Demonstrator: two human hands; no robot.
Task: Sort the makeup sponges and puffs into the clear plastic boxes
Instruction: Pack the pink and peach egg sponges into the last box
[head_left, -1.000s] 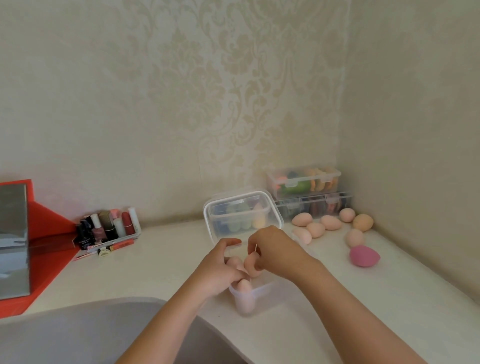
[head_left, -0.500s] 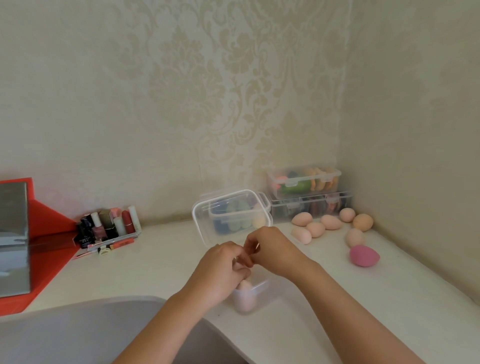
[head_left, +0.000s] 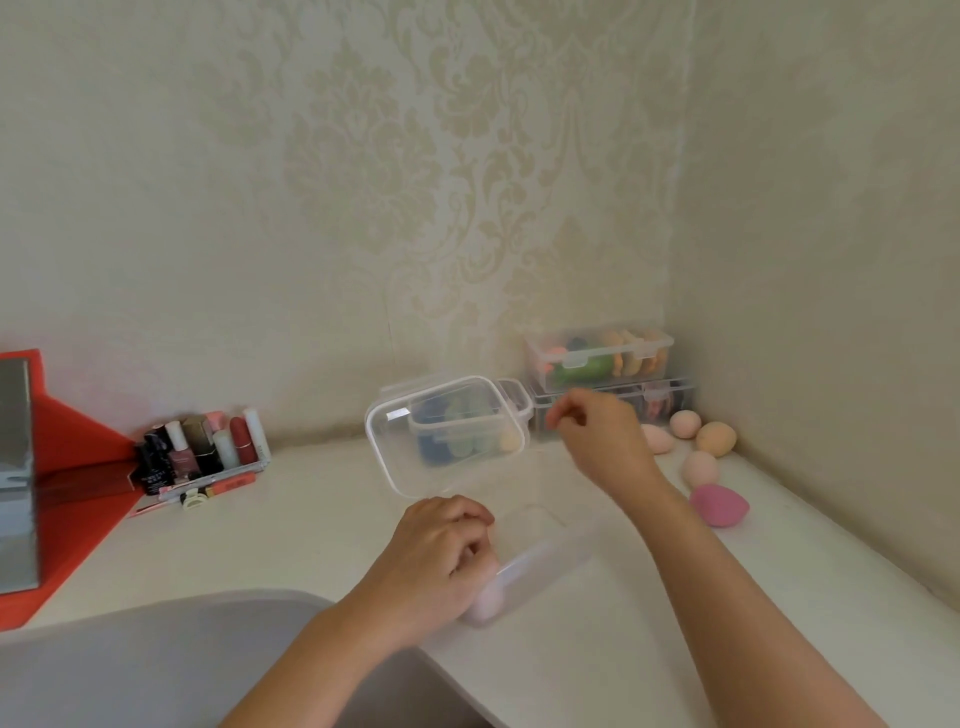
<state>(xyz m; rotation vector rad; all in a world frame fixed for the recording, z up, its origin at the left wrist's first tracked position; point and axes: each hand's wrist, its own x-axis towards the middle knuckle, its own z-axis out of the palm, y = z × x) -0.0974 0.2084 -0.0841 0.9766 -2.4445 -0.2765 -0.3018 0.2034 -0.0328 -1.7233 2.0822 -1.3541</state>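
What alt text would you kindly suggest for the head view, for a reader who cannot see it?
A person's left hand holds a clear box containing a pink sponge on a white counter, while the right hand reaches toward loose sponges near the corner.

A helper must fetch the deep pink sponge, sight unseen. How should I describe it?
Find the room's corner, where two lidded clear boxes stand stacked on the white counter. Loose egg-shaped sponges lie in front of them. The deep pink sponge lies nearest the counter's front edge, the only strong pink one among pale peach and tan neighbours.
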